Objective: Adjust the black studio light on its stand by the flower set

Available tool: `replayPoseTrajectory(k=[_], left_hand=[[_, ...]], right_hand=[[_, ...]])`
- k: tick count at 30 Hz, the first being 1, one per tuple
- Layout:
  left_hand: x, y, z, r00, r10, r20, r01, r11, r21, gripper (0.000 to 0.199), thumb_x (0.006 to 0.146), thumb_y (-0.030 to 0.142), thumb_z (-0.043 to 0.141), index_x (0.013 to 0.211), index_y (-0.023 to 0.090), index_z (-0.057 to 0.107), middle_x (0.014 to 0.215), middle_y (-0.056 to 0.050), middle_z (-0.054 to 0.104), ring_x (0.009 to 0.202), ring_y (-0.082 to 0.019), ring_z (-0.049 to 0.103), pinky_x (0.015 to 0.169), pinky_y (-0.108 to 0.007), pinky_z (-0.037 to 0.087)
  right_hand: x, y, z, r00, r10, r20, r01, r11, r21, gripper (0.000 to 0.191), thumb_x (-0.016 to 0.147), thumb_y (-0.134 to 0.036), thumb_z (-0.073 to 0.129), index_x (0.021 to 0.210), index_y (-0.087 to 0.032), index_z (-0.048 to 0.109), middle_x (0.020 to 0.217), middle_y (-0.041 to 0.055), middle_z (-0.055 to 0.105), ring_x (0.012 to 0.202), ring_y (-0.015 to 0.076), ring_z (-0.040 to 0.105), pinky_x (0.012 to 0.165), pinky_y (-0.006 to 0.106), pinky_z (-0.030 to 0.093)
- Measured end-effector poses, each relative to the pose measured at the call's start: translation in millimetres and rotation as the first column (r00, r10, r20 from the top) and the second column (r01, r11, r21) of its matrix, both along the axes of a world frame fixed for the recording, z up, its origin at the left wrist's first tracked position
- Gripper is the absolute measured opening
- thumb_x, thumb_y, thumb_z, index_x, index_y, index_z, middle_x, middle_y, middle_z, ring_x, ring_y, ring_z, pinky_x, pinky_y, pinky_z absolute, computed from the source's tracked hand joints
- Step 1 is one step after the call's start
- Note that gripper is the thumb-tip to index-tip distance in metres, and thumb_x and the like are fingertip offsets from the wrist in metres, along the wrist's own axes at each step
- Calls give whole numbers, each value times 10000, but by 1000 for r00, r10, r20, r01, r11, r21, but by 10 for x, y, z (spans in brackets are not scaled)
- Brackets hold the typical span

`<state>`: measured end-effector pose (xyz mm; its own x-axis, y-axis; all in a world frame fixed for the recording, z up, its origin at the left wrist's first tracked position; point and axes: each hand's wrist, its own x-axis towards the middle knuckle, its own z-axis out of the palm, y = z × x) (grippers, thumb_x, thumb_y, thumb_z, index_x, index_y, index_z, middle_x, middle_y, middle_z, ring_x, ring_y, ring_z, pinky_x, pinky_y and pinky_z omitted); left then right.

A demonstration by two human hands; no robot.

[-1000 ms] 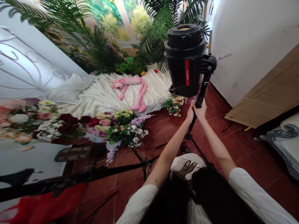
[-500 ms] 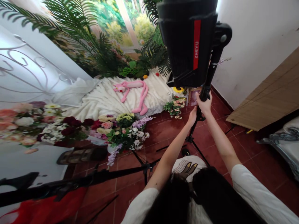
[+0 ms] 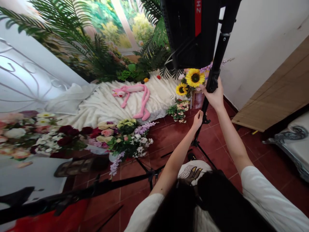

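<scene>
A black studio light (image 3: 193, 38) with a red stripe sits high on a black light stand (image 3: 223, 43), partly cut off by the top edge. My right hand (image 3: 216, 96) is wrapped round the stand's pole just at a collar, thumb on the near left side. Lower down, my left hand (image 3: 198, 120) grips the same pole beside a small clamp knob (image 3: 207, 121). The stand's legs (image 3: 205, 154) spread over the floor near my foot. Some fingers of both hands are hidden behind the pole.
Sunflowers (image 3: 195, 77) stand behind the pole. A pink plush toy (image 3: 135, 88) lies on a white furry blanket (image 3: 96, 103). Bunches of flowers (image 3: 125, 138) line the left. A second black stand (image 3: 111, 180) crosses the lower left. At right are a brown board (image 3: 272, 93) and ornate furniture (image 3: 292, 138).
The studio light has risen, and more pole shows beneath it. My right hand has moved up, farther from my left hand. The sunflowers have come into fuller view.
</scene>
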<state>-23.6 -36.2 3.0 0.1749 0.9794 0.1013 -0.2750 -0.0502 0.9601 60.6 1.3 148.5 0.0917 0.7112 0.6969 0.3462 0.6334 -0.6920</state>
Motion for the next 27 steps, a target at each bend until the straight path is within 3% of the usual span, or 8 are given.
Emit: replayPoseTrajectory(k=[3,5,8,11,16,19,23,27], left_hand=[[2,9,-14,1000,6,13,-6,1000,-6,615,755,778,506,786,174,621,747,-29,634,591,-98,534,557,-225,478],[-6,9,-10,1000,10,12,-9,1000,-28,565,773,733,541,782,174,622,731,-20,633,605,-100,541,584,-222,484],[-26,-7,12,1000,25,-10,-25,998,-54,503,805,671,564,788,172,628,741,-18,648,657,-108,576,642,-218,494],[-40,-24,26,999,27,-18,-28,998,-60,482,822,648,559,797,172,636,746,-22,656,699,-112,600,687,-215,492],[-31,-15,13,1000,14,9,-13,999,-51,452,829,626,568,809,182,650,759,-24,662,730,-113,610,724,-218,492],[-27,-9,13,1000,22,3,-22,999,-43,432,844,604,564,800,182,651,772,-28,666,728,-113,611,729,-218,492],[-29,-11,21,1000,13,12,-12,999,-46,416,853,584,568,789,180,644,763,-21,669,706,-108,615,709,-217,493],[-35,-2,16,1000,7,-15,-7,999,-31,437,860,596,545,794,175,644,775,-28,674,716,-112,613,716,-217,491]], right_hand=[[66,-333,-54,997,-14,-77,11,999,-45,571,790,-541,716,1229,-262,482,1083,52,654,1027,203,671,854,398,592],[139,-603,-162,995,-33,-92,23,994,-107,456,801,-518,716,1148,-268,557,1113,52,661,1059,207,657,895,414,581],[288,-989,-465,998,-55,-7,52,971,-232,225,813,-473,714,866,-258,673,1144,49,676,1141,248,611,1023,499,510],[421,-1280,-853,995,-4,95,36,940,-338,156,799,-386,741,706,-268,704,1231,37,669,1238,287,540,1125,541,405],[449,-1517,-1277,985,2,172,69,912,-405,136,875,-329,652,935,-302,770,1371,47,597,1288,289,503,1134,537,371],[365,-1526,-1362,997,-56,62,77,905,-418,249,881,-382,634,1104,-324,729,1290,32,652,1241,254,557,1145,532,360],[235,-1450,-1409,970,-128,-205,5,858,-514,410,845,-506,638,1181,-276,684,1225,58,689,1156,225,623,1068,470,456],[224,-1378,-1375,772,-187,-607,-290,746,-599,498,777,-623,646,1115,-260,684,1052,68,728,1031,215,686,891,386,576]])
